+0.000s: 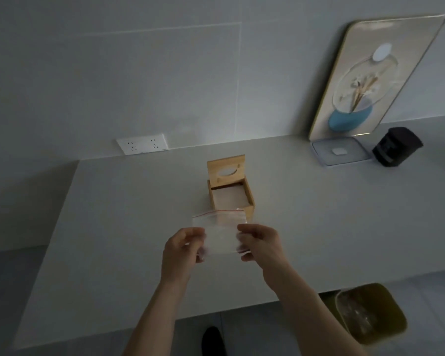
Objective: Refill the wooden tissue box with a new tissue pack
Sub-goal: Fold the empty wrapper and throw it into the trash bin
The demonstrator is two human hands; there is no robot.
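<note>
Bag (220, 232), clear with red zip strip, pinched by left hand (183, 246) and right hand (261, 244).

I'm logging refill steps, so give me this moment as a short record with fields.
box: wooden tissue box on white counter, lid raised
inside box: pale contents, unclear
pack: clear zip bag with red seal line, held just in front of the box
left hand: grips bag's left edge
right hand: grips bag's right edge
step: pack not yet in box
</note>
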